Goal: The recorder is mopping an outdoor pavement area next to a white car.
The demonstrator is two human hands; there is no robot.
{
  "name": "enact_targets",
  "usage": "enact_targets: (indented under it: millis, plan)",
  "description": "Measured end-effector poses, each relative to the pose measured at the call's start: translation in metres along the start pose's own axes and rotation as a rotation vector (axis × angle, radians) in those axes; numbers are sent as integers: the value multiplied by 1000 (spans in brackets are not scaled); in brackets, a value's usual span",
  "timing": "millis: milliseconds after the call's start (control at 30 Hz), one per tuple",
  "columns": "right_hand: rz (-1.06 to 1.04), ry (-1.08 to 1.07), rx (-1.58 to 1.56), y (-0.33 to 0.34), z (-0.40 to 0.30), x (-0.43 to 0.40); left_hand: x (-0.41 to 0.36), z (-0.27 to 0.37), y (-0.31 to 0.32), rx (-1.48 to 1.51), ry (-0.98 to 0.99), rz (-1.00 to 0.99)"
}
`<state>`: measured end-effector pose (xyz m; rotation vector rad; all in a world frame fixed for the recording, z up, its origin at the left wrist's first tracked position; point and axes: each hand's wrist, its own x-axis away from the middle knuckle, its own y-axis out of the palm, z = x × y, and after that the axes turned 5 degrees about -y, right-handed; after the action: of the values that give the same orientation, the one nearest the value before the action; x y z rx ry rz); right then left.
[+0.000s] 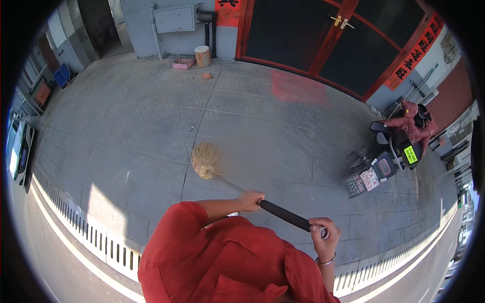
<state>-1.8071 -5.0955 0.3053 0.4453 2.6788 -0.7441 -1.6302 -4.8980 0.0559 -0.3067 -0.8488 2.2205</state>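
Note:
A straw broom (206, 161) reaches out in front of me, its bristle head against the grey paving (151, 125). My left hand (251, 200) is wrapped around its shaft, just below the dark grip sleeve (284, 214). At the top end, my right hand (326, 235) grasps the handle, with a pale ring-shaped end showing beside the fingers. A bracelet (326, 260) circles my right wrist. The shaft runs slantwise from the right hand down to the bristles at the left.
Red-framed double doors (318, 57) stand ahead. A scooter (390, 163) with a padded red cover is parked on the right. A pink tray (183, 63), a round container (202, 56) and a brick piece (206, 75) sit near the wall. Behind me runs a slotted drain (110, 246); a car (21, 151) is at left.

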Motion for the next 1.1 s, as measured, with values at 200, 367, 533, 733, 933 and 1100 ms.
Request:
enact_targets:
  millis: [200,367,533,733,933,1100]
  plan:
    - [-493,-109,-112,140,52,-81,82,-157,-73,-181,-454,20]
    - [-641,39,-257,177,84,-140,98,-144,-131,-267,-585,-88]
    - [-510,58,-341,163,87,-246,39,-106,-176,-199,-429,156]
    - [-244,-274,-239,95,45,-360,-103,-51,-226,26,-182,320]
    - [13,-526,-100,61,22,-442,-256,-32,-280,100,144,467]
    - [-260,-790,164,151,37,-493,-332,-133,-310,89,71,455]
